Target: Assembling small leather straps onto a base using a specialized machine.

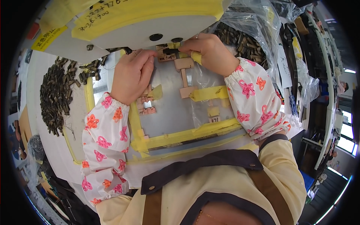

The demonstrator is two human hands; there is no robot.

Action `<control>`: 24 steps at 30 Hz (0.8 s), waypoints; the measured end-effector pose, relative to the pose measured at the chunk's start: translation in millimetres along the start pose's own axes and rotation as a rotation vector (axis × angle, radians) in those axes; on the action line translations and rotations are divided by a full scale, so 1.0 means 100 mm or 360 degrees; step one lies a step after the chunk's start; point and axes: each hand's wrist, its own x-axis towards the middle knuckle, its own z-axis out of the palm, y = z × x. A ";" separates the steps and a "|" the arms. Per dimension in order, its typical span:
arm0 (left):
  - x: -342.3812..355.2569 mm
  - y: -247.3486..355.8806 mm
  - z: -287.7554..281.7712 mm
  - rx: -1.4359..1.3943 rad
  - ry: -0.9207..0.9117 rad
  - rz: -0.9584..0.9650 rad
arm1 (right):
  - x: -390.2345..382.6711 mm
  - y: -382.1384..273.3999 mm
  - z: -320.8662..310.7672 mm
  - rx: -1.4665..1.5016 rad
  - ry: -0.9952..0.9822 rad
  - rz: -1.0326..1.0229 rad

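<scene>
Beneath the machine's overhanging head, my right hand (210, 52) pinches a small dark strip (171, 51) by its right end. The strip lies across a pinkish block (165, 57) fixed on the metal work plate (168, 116). On that block's left is my left hand (134, 73), its thumb and index finger pressed together and its other fingers curled. Whatever it may grip is hidden by the hand itself. Below my right hand stand more pinkish blocks (184, 64), some joined by a narrow bar. Smaller blocks (147, 105) sit just below my left hand.
Low overhead hangs the white machine head (150, 28) with yellow tape. Small dark pieces are heaped on the left (56, 93), and a second heap (243, 43) lies beside clear plastic (258, 15) at the right. Yellow tape (187, 137) borders the plate.
</scene>
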 end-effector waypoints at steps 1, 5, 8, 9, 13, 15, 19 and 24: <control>0.00 0.01 0.00 0.0083 0.0029 0.0083 | 0.00 0.00 -0.02 -0.0012 -0.0004 -0.0010; 0.01 0.00 0.01 0.0170 0.0013 0.0145 | -0.02 0.02 -0.04 0.0022 -0.0027 0.0048; 0.01 -0.01 0.02 0.0175 0.0037 0.0192 | 0.00 0.02 -0.05 -0.0026 -0.0010 -0.0007; 0.01 -0.01 0.03 0.0165 0.0038 0.0187 | 0.00 0.03 -0.05 -0.0026 -0.0010 -0.0006; 0.01 -0.03 0.03 0.0186 -0.0022 0.0150 | -0.01 0.04 -0.07 -0.0056 -0.0036 0.0009; -0.01 -0.06 0.02 0.0208 -0.0053 0.0108 | 0.00 0.03 -0.07 0.0014 -0.0018 0.0030; 0.00 -0.04 0.02 0.0372 0.0008 0.0236 | -0.01 0.03 -0.05 0.0089 0.0076 0.0064; 0.02 -0.04 0.01 0.0381 -0.0010 0.0236 | -0.02 0.03 -0.04 0.0120 0.0134 0.0051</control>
